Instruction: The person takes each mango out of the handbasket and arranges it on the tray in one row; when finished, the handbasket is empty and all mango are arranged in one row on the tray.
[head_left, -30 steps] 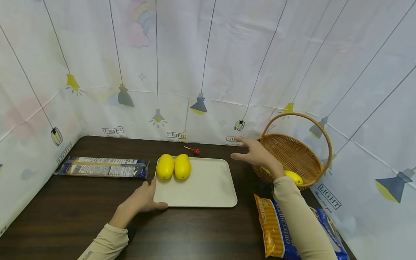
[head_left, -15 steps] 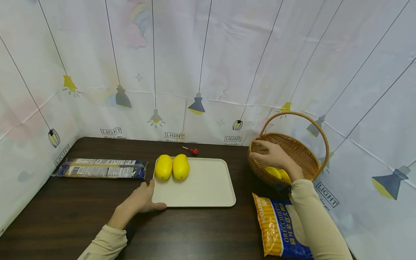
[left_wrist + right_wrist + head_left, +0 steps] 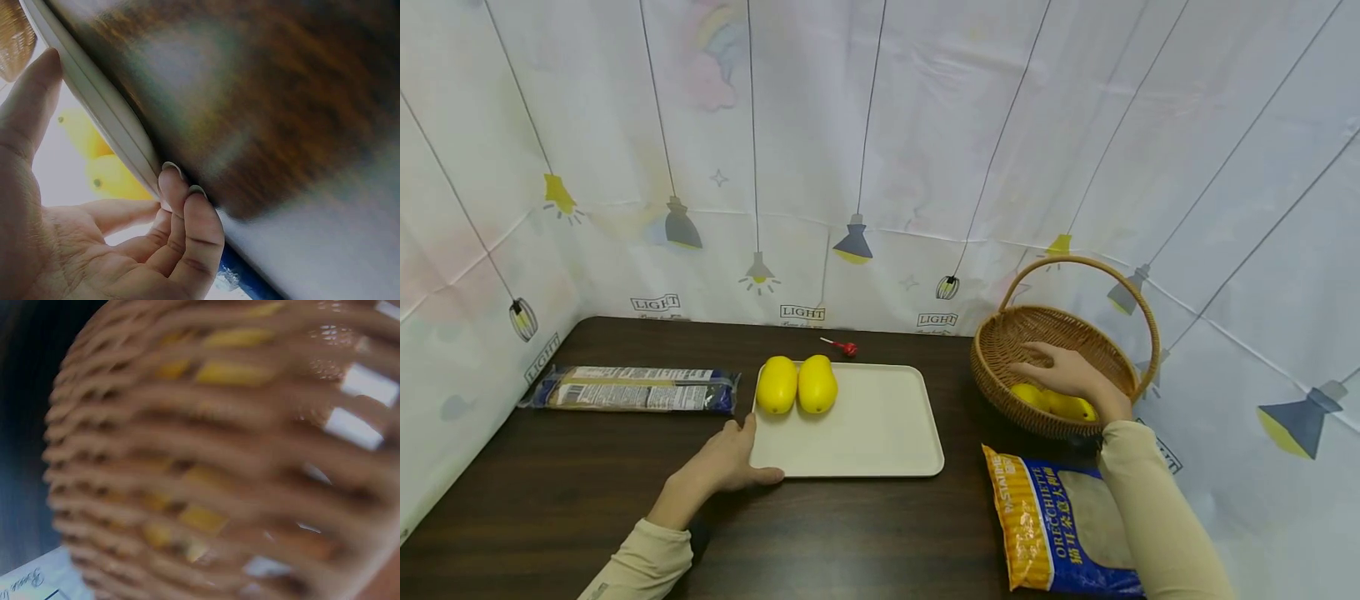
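The head view shows the right hand [image 3: 1063, 372] inside the basket [image 3: 983, 371], fingers loosely bent with a gap to the thumb, gripping nothing visible; two yellow fruits [image 3: 1070, 407] lie just below the fingers and palm, and whether they touch is unclear. The right wrist view gives only blurred weave, with yellow showing through gaps.

The left hand [image 3: 718, 457] spans the near left corner of the tray [image 3: 872, 425], thumb and fingers spread apart. The left wrist view adds what the head view hides: thumb tip and bent fingertips against the rim. Beyond them, on the tray, sit two fruits [image 3: 817, 385], their stem ends visible there.
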Action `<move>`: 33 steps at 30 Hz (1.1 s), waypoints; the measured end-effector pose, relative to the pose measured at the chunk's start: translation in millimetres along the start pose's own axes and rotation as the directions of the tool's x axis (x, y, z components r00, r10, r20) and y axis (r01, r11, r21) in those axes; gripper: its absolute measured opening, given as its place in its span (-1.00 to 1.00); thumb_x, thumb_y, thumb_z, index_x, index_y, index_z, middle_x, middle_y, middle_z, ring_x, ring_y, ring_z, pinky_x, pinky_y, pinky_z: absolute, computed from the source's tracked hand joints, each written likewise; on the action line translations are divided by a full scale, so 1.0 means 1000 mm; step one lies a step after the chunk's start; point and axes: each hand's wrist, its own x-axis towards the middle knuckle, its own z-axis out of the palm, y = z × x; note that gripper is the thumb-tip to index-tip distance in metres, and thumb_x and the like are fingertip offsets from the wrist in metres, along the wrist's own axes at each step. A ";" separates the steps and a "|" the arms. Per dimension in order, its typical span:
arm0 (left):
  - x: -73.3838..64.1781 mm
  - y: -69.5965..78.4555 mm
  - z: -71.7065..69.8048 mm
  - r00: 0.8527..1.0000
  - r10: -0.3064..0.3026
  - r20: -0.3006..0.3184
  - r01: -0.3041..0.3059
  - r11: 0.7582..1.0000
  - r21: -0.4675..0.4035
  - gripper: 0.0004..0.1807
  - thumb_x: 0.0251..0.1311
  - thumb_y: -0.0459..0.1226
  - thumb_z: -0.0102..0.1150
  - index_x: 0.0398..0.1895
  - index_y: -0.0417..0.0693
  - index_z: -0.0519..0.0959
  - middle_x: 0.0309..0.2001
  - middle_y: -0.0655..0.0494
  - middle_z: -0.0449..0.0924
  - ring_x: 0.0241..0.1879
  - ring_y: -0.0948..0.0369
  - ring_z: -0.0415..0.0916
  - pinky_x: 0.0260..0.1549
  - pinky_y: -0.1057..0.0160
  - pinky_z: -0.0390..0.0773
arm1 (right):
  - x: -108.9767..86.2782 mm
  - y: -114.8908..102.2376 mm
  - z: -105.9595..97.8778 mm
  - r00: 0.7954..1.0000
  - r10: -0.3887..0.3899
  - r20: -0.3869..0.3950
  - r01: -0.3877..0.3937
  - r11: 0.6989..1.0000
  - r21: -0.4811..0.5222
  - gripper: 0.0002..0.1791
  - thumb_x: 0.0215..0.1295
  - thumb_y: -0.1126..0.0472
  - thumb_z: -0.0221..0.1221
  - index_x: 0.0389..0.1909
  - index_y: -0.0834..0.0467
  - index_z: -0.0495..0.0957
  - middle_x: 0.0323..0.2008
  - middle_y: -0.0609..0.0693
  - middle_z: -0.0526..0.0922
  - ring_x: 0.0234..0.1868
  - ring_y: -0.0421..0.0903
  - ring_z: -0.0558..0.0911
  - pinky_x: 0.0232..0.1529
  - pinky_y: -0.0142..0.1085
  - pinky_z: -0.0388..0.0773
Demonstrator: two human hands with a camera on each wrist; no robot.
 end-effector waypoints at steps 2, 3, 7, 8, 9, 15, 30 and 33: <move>-0.001 -0.001 0.000 1.000 0.002 -0.006 -0.002 1.000 0.002 0.28 -0.01 0.19 0.45 0.50 -0.50 0.04 0.28 -0.61 0.27 0.19 -0.33 0.45 0.18 -0.25 0.48 | 0.000 0.005 0.001 1.000 0.006 0.017 -0.005 1.000 -0.027 -0.03 0.38 -0.45 -0.04 0.55 0.16 0.14 0.42 0.41 0.33 0.41 0.48 0.28 0.30 0.36 0.28; -0.001 -0.001 0.000 1.000 0.002 -0.010 -0.002 1.000 0.003 0.27 -0.01 0.19 0.45 0.49 -0.51 0.05 0.28 -0.61 0.27 0.19 -0.33 0.45 0.18 -0.24 0.48 | 0.001 0.008 0.001 1.000 0.008 0.024 -0.008 0.999 -0.035 -0.04 0.38 -0.45 -0.04 0.55 0.16 0.15 0.42 0.41 0.33 0.41 0.49 0.27 0.31 0.37 0.28; -0.001 -0.001 0.001 1.000 0.007 -0.018 -0.007 1.000 -0.003 0.27 -0.01 0.19 0.46 0.50 -0.51 0.05 0.28 -0.61 0.28 0.18 -0.33 0.46 0.16 -0.24 0.49 | 0.001 0.017 0.004 0.999 0.018 0.050 -0.015 0.997 -0.070 -0.04 0.38 -0.44 -0.06 0.53 0.19 0.18 0.43 0.42 0.30 0.42 0.52 0.23 0.30 0.38 0.26; -0.001 -0.001 0.001 1.000 0.007 -0.018 -0.007 1.000 -0.005 0.27 -0.01 0.19 0.46 0.50 -0.50 0.05 0.28 -0.61 0.28 0.18 -0.34 0.46 0.16 -0.24 0.49 | 0.000 0.018 0.005 0.998 0.025 0.060 -0.020 0.997 -0.071 -0.03 0.38 -0.45 -0.06 0.53 0.20 0.18 0.44 0.43 0.28 0.42 0.52 0.22 0.31 0.38 0.25; -0.001 -0.001 0.001 1.000 0.006 -0.017 -0.006 1.000 -0.007 0.27 -0.01 0.19 0.46 0.50 -0.50 0.05 0.29 -0.61 0.27 0.19 -0.34 0.45 0.16 -0.24 0.49 | 0.000 0.019 0.006 0.997 0.030 0.073 -0.025 0.997 -0.067 -0.02 0.38 -0.44 -0.05 0.53 0.22 0.17 0.45 0.44 0.26 0.43 0.53 0.20 0.32 0.39 0.24; 0.000 -0.001 0.001 1.000 0.002 -0.012 -0.002 1.000 -0.014 0.27 -0.01 0.19 0.46 0.51 -0.48 0.04 0.29 -0.59 0.27 0.20 -0.34 0.44 0.16 -0.25 0.48 | 0.001 0.020 0.012 0.988 0.036 0.153 -0.025 0.997 -0.071 0.00 0.39 -0.41 -0.03 0.54 0.27 0.11 0.49 0.45 0.13 0.46 0.54 0.11 0.35 0.40 0.19; -0.002 0.001 0.000 1.000 0.002 -0.015 -0.003 1.000 -0.011 0.27 -0.02 0.17 0.47 0.50 -0.50 0.05 0.28 -0.61 0.28 0.18 -0.32 0.46 0.17 -0.24 0.49 | 0.003 0.026 0.022 0.976 -0.061 0.208 0.078 0.994 -0.074 -0.19 0.48 -0.28 -0.04 0.50 0.22 0.24 0.44 0.38 0.31 0.45 0.49 0.22 0.38 0.35 0.18; -0.002 0.001 0.000 1.000 -0.001 -0.013 0.001 1.000 -0.013 0.27 -0.01 0.18 0.46 0.50 -0.51 0.05 0.30 -0.63 0.25 0.21 -0.36 0.43 0.19 -0.25 0.47 | 0.005 0.024 0.022 0.974 -0.064 0.219 0.085 0.992 -0.089 -0.20 0.49 -0.25 -0.04 0.51 0.23 0.21 0.43 0.43 0.30 0.43 0.49 0.24 0.37 0.36 0.19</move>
